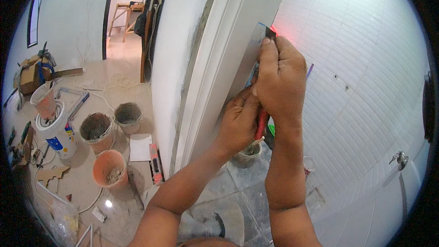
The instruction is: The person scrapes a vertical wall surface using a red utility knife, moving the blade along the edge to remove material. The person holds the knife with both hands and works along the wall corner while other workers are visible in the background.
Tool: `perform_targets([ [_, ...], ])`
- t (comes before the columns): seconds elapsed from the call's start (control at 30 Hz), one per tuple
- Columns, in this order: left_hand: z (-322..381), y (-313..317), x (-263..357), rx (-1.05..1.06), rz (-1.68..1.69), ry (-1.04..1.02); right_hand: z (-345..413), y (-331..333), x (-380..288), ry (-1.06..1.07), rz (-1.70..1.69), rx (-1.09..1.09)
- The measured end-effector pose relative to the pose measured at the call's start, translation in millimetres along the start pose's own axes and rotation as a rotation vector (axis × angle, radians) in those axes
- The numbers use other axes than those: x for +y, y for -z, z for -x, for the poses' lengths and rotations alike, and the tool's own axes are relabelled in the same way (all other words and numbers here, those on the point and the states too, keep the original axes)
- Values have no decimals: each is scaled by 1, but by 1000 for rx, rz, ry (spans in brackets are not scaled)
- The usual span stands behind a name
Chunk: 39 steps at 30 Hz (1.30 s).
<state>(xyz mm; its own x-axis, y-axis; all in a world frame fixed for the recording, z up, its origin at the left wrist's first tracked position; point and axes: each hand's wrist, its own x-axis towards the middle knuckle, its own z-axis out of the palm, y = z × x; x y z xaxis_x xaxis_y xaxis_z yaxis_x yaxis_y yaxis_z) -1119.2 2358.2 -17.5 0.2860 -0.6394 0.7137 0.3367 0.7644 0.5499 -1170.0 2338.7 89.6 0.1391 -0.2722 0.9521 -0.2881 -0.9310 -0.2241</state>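
Both hands are raised in front of a white door frame. My right hand pinches a small black piece at the top edge of a clear, blue-edged plate, which lies against the frame. Just below it, my left hand is closed around a tool with a red handle. The tool's working end is hidden behind the fingers, so its kind cannot be told. Red light glows on the white tiled wall beside the right fingertips.
Left of the frame, several mortar-stained buckets stand on the floor near a red spirit level and a white pail. Another bucket sits below my hands. At right is a white door with a knob and key.
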Motion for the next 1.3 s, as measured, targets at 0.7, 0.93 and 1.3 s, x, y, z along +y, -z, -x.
perform_targets([
  [0.7, 4, -18, 18, -36, -319, -156, -12, 16, -12, 28, 223, -125],
  [0.93, 12, -19, 19, -23, -48, 141, -8, 18, -14, -33, 276, -180],
  [1.3, 5, -1, -7, 90, -532, -228, 1, 6, -2, 22, 98, -95],
])
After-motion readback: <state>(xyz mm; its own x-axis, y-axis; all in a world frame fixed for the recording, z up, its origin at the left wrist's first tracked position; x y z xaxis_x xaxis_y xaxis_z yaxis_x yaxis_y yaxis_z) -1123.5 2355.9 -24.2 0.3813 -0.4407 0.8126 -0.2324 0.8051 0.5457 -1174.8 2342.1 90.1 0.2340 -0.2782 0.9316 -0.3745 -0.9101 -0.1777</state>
